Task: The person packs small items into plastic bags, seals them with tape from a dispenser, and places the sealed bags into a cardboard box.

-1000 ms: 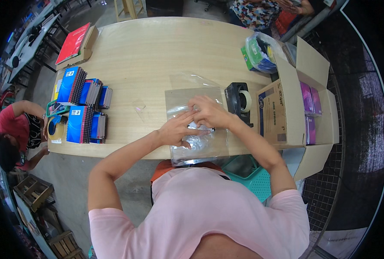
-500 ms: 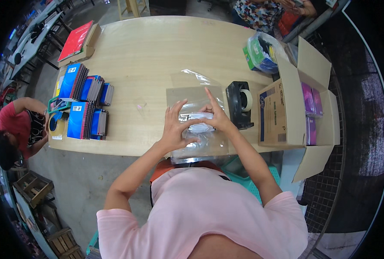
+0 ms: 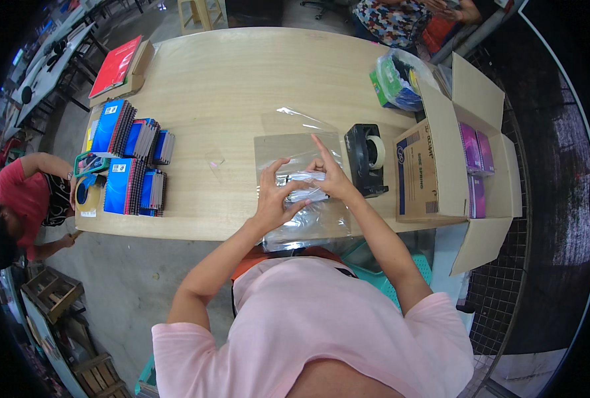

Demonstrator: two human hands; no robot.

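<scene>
In front of me a small white bundle (image 3: 306, 188), which looks like stacked paper edges, lies among clear plastic bags (image 3: 308, 229) at the table's near edge. My left hand (image 3: 273, 199) is curved round the bundle's left side, its thumb towards me. From the right, my right hand (image 3: 335, 179) grips the other side, with one finger stretched away from me. The fingers hide part of the bundle, and glare on the plastic blurs its outline. Just right of my right hand stands a black tape dispenser (image 3: 366, 162) with a roll of clear tape.
Stacks of blue spiral notebooks (image 3: 124, 186) stand at the left, near a tape roll (image 3: 91, 192). A red book (image 3: 116, 66) lies far left. An open carton (image 3: 417, 172) at the right holds purple packs (image 3: 475, 149). Co-workers are at the left (image 3: 26, 192) and far right (image 3: 391, 20).
My left hand has closed in slightly on the bundle, its fingers and thumb drawn nearer. My right hand stays nearly in place. The co-worker at left has lowered one arm.
</scene>
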